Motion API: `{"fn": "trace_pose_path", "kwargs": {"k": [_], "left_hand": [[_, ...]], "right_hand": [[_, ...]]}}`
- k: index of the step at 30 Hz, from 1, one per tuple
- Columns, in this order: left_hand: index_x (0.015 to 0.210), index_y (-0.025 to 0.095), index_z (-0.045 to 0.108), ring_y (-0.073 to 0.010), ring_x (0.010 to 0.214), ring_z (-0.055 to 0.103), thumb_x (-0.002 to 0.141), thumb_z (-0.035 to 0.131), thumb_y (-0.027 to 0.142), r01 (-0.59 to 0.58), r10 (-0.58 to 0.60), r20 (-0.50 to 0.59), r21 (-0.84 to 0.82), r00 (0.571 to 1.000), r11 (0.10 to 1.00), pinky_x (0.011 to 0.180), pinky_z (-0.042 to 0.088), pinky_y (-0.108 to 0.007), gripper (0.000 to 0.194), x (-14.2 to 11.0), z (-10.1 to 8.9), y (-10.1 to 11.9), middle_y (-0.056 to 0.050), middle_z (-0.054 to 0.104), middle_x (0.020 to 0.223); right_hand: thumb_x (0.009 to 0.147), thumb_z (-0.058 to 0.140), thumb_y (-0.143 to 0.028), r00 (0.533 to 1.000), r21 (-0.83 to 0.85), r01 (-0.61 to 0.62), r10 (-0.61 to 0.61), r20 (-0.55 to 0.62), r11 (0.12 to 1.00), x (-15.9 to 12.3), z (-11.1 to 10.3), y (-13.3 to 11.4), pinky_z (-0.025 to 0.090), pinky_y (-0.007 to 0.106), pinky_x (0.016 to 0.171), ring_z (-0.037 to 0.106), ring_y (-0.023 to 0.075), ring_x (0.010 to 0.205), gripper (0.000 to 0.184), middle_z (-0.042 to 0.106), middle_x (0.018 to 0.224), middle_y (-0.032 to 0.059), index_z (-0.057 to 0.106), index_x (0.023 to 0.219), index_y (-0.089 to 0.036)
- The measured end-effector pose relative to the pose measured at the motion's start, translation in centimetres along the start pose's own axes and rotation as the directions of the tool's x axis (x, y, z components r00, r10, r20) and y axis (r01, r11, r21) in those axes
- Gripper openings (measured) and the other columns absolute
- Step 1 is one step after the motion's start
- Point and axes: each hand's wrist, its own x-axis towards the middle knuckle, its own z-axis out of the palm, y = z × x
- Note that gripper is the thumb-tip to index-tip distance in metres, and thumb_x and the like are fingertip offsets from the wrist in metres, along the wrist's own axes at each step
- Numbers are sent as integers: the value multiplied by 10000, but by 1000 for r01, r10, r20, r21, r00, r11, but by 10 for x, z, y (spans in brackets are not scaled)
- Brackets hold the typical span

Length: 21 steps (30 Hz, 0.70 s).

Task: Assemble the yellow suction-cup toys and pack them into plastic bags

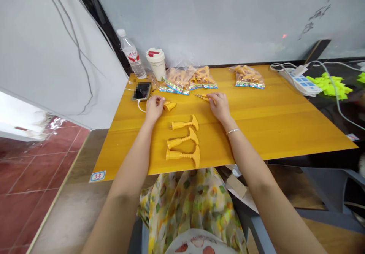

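Note:
My left hand [154,108] is closed at the table's left side, fingers pinched on a yellow plastic piece that they partly cover. Touching or just beside those fingers lies a yellow flared sleeve [170,107]. Across from it, my right hand [219,104] grips a yellow piece with a patterned, metallic-looking tip [197,95] pointing left. Between my forearms lie three yellow T-handled tools in a column: the far one [182,124], the middle one [182,138] and the near one [182,155]. Their crossbars face right.
Clear bags of yellow parts [203,77] and another bag [248,76] lie along the back edge. A water bottle [132,56], a lidded cup [156,64] and a phone [142,91] with a cable stand or lie back left. A power strip [303,82] sits right, near bright green pieces [330,86].

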Motion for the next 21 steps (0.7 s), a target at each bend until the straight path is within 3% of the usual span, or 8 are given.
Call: {"fn": "trace_pose_path", "kwargs": {"k": [5,10,13,17,21], "left_hand": [[843,187,593,-190,851,565,883,570,308,27,-27,-20,9,999,1000,873,449,-320,129,1,-3,3,-48,617,861],[867,185,602,-184,873,560,901,568,301,16,-15,-72,14,997,1000,881,443,-312,126,1,-7,10,-58,612,933],[888,188,603,-170,852,561,921,546,331,-40,37,-80,-28,996,999,832,447,-291,158,-3,-13,23,-51,612,938],[895,188,605,-147,764,559,932,527,429,-152,168,101,-149,981,977,711,434,-267,256,-13,-23,50,-27,629,877],[918,189,634,-166,812,586,878,581,524,-226,269,362,-156,893,962,725,444,-277,342,-23,-28,67,-40,663,934]], "right_hand": [[993,454,-282,979,247,133,-166,118,960,-9,-4,-32,467,461,983,606,259,1061,289,697,1089,101,703,1131,-238],[957,583,-409,850,373,237,-377,367,897,-22,-7,-62,458,444,1018,595,259,1090,312,678,1162,98,692,1186,-226],[919,652,-412,807,321,271,-396,438,907,-24,-6,-65,447,456,1021,582,273,1082,334,669,1185,107,695,1191,-222],[925,647,-377,824,199,258,-323,467,946,-23,-5,-59,456,441,1010,574,286,1079,344,663,1182,138,694,1200,-176],[952,608,-375,838,132,223,-259,480,966,-23,-2,-53,463,420,1001,587,280,1073,365,655,1164,153,675,1229,-148]]}}
